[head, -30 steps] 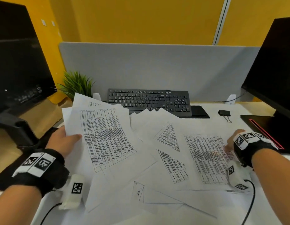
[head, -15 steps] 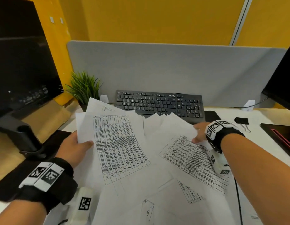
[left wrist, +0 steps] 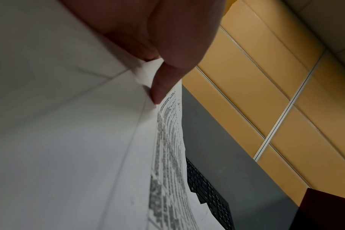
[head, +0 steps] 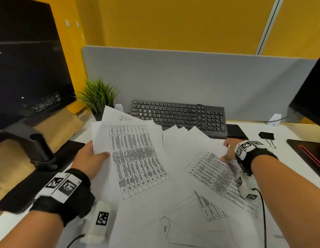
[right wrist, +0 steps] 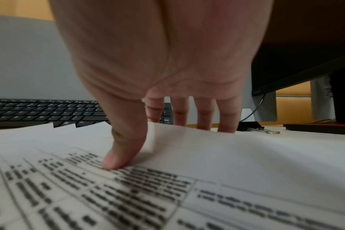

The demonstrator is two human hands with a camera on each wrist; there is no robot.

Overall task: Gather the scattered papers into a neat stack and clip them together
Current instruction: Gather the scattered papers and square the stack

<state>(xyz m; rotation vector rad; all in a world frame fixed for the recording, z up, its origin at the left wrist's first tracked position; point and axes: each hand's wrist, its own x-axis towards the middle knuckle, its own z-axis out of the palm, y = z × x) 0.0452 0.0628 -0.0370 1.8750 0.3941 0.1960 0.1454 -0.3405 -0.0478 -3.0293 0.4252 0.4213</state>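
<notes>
Printed and blank papers (head: 182, 217) lie fanned across the white desk. My left hand (head: 94, 156) holds a bundle of sheets (head: 136, 154) by its left edge, raised off the desk, thumb (left wrist: 159, 87) on top. My right hand (head: 227, 151) pinches the far corner of a printed table sheet (head: 214, 176): the thumb (right wrist: 120, 152) presses on top and the fingers reach behind the lifted edge. A black binder clip (head: 266, 135) lies on the desk just right of that hand, also seen in the right wrist view (right wrist: 248, 125).
A black keyboard (head: 177, 113) sits behind the papers under a grey divider (head: 191, 77). A small plant (head: 98, 95) and a monitor on a stand (head: 26, 68) are at the left. Another monitor (head: 311, 97) and a dark red-lined base (head: 311, 154) are at the right.
My right hand moved from the front right toward the keyboard, taking the printed sheet's corner and turning the sheet. The left hand keeps holding its bundle.
</notes>
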